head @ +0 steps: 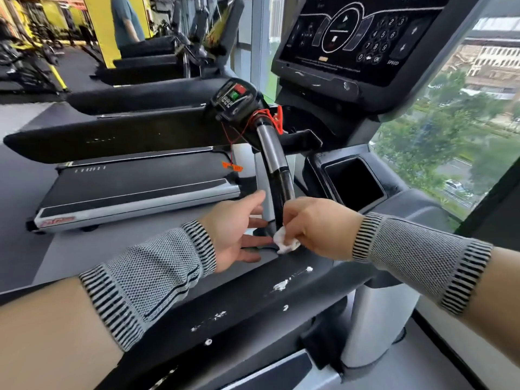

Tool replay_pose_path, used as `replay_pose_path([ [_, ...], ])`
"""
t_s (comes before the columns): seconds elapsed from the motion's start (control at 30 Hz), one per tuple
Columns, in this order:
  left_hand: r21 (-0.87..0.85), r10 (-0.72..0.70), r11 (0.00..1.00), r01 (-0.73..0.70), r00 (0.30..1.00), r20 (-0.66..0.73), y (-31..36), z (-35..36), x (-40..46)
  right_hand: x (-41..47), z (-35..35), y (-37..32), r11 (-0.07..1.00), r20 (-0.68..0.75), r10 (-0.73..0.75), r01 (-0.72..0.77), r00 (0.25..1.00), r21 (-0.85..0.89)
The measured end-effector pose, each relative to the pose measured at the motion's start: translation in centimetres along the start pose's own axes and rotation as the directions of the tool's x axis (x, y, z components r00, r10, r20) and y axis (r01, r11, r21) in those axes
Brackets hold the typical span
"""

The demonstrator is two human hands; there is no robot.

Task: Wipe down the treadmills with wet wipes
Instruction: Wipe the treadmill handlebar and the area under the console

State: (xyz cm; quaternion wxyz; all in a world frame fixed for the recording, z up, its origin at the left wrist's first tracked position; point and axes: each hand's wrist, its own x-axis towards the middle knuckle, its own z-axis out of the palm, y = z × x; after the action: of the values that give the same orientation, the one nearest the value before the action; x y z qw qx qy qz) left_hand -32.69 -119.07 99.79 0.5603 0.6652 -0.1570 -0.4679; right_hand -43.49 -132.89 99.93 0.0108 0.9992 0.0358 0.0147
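Note:
A treadmill fills the view, with its dark side rail (pixel 253 302) running from lower left toward the centre. A black and silver handlebar (pixel 277 170) rises from the rail to a control pod (pixel 235 95) with red and green buttons. My right hand (pixel 318 226) pinches a crumpled white wet wipe (pixel 285 242) at the foot of the handlebar. Just left of that spot, my left hand (pixel 235 229) hovers with its fingers straight and nothing in it. White flecks (pixel 281 285) lie on the rail.
The console screen (pixel 357 35) with a number pad stands at the upper right, and a black cup holder (pixel 354 184) sits below it. More treadmills (pixel 135 190) line up to the left. A person (pixel 126 21) stands far back. A window (pixel 450 130) is on the right.

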Motion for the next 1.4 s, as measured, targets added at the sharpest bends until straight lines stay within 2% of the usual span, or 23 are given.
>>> replay_pose_path([
  [0.07,-0.005,-0.003,1.0,0.003,1.0,0.009,0.0,0.2,0.0,1.0,-0.4,0.5,0.999,-0.143,0.044,-0.044,0.989,0.005],
  [0.13,0.0,-0.004,1.0,0.004,1.0,0.026,0.1,0.6,0.0,2.3,-1.4,0.8,0.987,-0.245,0.16,-0.164,0.956,0.003],
  [0.2,0.002,-0.002,1.0,0.002,0.999,0.034,0.2,0.7,0.0,2.2,-1.6,0.8,0.975,-0.211,0.222,-0.215,0.952,0.056],
  [0.3,-0.005,-0.011,1.0,0.011,0.999,0.046,0.1,0.5,0.0,-0.1,-0.7,-0.1,0.988,-0.073,0.137,-0.131,0.988,0.078],
  [0.4,-0.023,-0.017,1.0,0.018,0.999,0.043,-0.2,0.6,-0.1,0.2,-0.8,0.0,0.982,-0.137,0.166,-0.151,0.976,0.114],
  [0.47,-0.02,-0.014,1.0,0.014,0.999,0.032,-0.1,0.8,-0.2,2.1,-1.5,1.2,0.96,-0.224,0.276,-0.256,0.935,0.113],
  [0.53,-0.014,-0.014,1.0,0.015,1.0,0.019,-0.1,0.9,-0.3,3.7,-1.8,2.3,0.92,-0.323,0.39,-0.346,0.863,0.185],
  [0.6,-0.013,-0.008,1.0,0.009,1.0,0.011,0.0,0.8,-0.3,3.8,-1.6,2.2,0.902,-0.366,0.428,-0.363,0.826,0.234],
  [0.67,-0.019,0.0,1.0,0.0,1.0,0.005,0.0,0.4,-0.3,2.3,-1.1,1.4,0.936,-0.284,0.349,-0.316,0.893,0.154],
  [0.73,-0.017,0.008,1.0,-0.008,1.0,0.001,-0.1,0.1,-0.2,0.2,-0.7,-0.1,0.98,-0.081,0.196,-0.192,0.977,0.05],
  [0.8,-0.009,0.015,1.0,-0.015,1.0,-0.007,-0.1,-0.1,-0.2,-0.8,-0.5,-0.7,0.994,0.049,0.097,-0.099,0.994,0.042],
  [0.83,-0.011,0.017,1.0,-0.017,1.0,-0.013,-0.1,0.0,-0.2,-0.5,-0.7,-0.4,0.993,0.043,0.105,-0.107,0.994,0.045],
  [0.9,-0.023,0.023,0.999,-0.023,1.0,-0.017,-0.1,0.2,-0.2,1.1,-1.3,0.7,0.98,-0.061,0.2,-0.199,0.978,0.013],
  [1.0,-0.023,0.037,0.999,-0.037,0.999,-0.018,0.0,0.7,-0.3,3.3,-1.9,1.9,0.937,-0.298,0.351,-0.332,0.888,0.114],
  [1.03,-0.02,0.044,0.999,-0.044,0.999,-0.016,0.1,0.8,-0.2,3.4,-1.7,2.0,0.936,-0.316,0.353,-0.329,0.881,0.128],
  [1.1,-0.015,0.055,0.998,-0.055,0.998,-0.007,0.2,0.8,0.0,2.3,-1.2,1.3,0.956,-0.253,0.294,-0.282,0.922,0.084],
  [1.2,0.002,0.058,0.998,-0.058,0.998,-0.012,0.1,0.8,0.2,0.5,-0.9,-0.2,0.985,-0.067,0.174,-0.174,0.983,0.005],
  [1.3,0.085,0.108,0.991,-0.105,0.993,-0.038,0.0,1.5,0.0,0.1,-1.2,-0.3,0.984,0.109,0.167,-0.159,0.98,-0.08],
  [1.33,0.118,0.141,0.984,-0.135,0.989,-0.045,0.2,1.8,-0.1,-0.1,-1.4,-0.2,0.978,0.127,0.19,-0.177,0.974,-0.107],
  [1.4,0.177,0.212,0.964,-0.2,0.976,-0.05,0.6,2.4,-0.1,-1.1,-1.7,0.2,0.966,0.061,0.238,-0.229,0.969,-0.122],
])
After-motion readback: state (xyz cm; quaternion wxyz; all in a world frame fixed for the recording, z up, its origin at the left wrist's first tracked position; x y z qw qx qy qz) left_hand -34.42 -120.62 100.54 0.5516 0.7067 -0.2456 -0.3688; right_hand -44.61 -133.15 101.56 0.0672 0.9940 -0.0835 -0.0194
